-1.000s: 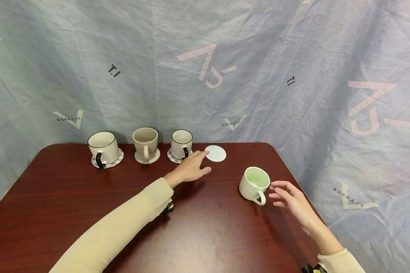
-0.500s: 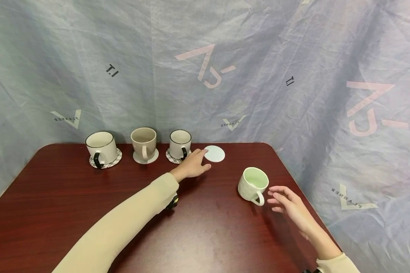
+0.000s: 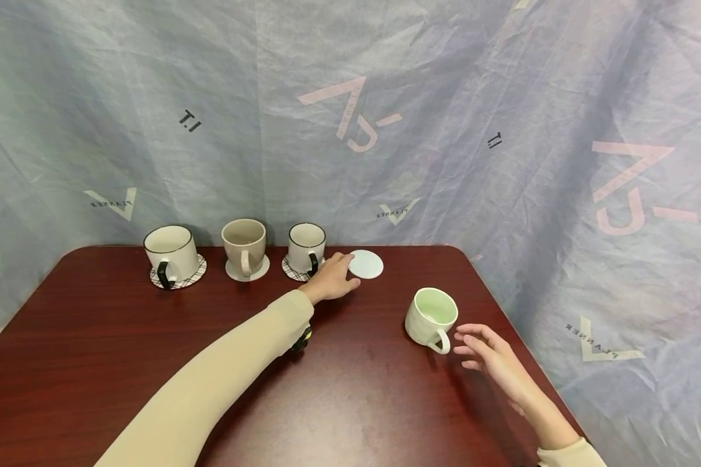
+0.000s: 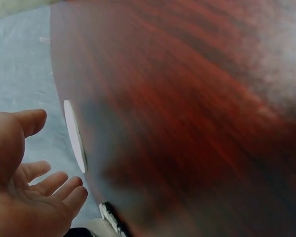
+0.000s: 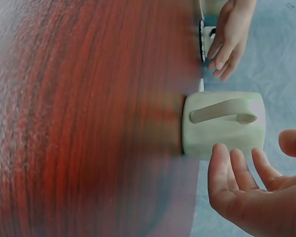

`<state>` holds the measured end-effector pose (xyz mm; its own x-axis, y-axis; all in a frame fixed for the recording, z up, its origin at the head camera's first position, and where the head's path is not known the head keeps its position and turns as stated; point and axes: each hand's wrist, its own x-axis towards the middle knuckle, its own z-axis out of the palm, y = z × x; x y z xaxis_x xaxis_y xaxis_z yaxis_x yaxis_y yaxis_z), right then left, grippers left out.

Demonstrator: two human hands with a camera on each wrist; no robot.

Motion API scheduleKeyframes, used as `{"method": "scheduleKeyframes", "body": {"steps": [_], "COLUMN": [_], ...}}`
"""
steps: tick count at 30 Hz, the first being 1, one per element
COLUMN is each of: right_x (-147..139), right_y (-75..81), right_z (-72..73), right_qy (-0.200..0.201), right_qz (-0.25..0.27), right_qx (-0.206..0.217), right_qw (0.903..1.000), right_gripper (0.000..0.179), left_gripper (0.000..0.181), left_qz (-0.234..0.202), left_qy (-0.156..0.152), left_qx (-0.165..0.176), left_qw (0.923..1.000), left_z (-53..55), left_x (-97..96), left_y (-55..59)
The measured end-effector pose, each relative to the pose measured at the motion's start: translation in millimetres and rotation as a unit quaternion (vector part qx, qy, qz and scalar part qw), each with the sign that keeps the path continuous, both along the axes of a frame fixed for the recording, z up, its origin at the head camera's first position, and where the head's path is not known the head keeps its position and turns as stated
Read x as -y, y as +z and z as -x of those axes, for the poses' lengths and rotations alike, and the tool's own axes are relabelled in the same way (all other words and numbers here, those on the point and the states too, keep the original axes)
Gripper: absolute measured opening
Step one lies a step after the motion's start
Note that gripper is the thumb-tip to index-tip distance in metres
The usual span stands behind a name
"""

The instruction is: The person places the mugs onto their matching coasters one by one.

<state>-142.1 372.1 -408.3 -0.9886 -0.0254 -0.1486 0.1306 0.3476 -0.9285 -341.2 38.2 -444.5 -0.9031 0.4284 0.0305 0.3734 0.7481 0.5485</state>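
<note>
A round pale coaster (image 3: 366, 264) lies at the back of the table, with my left hand (image 3: 332, 279) right at its left edge, fingers relaxed and holding nothing. In the left wrist view the coaster (image 4: 75, 137) shows edge-on beyond my spread thumb and fingers. A pale green mug (image 3: 429, 319) stands upright nearer to me on the right, its handle turned toward me. Beside it, my right hand (image 3: 493, 360) hovers with loosely bent fingers. The right wrist view shows the mug (image 5: 224, 128) just past the fingertips of that hand (image 5: 261, 197).
Along the back edge stand a ribbed white mug (image 3: 175, 256), a taupe mug (image 3: 245, 240) and a smaller black-rimmed white mug (image 3: 305, 246), each on a round coaster. A grey printed cloth (image 3: 327, 130) hangs behind the dark red table (image 3: 327, 402).
The view has shifted slightly, so the mugs appear a little further left. My left forearm has come slightly to the right, its hand staying by the coaster. My right hand remains beside the green mug.
</note>
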Motion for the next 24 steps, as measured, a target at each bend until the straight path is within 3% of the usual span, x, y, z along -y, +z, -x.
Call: {"method": "scheduleKeyframes", "body": {"steps": [10,24], "right_x": [-1,-2], "right_y": [-3.8,-8.8], "right_z": [-2.3,0.8], "right_qy": [-0.001,0.018], "right_qz": [0.009,0.011], "right_qx": [0.017,0.033], "right_qw": [0.9998,0.9992], "right_gripper": [0.046,0.046], "left_gripper": [0.071,0.074], "left_qz": [-0.006,0.03], "left_qy": [0.02,0.035], "left_qx": [0.007,0.009], "left_qw": [0.9998,0.9989], "left_z": [7.5,22.4], "left_x": [-8.4,-16.7], "left_y": [-6.1,-14.1]}}
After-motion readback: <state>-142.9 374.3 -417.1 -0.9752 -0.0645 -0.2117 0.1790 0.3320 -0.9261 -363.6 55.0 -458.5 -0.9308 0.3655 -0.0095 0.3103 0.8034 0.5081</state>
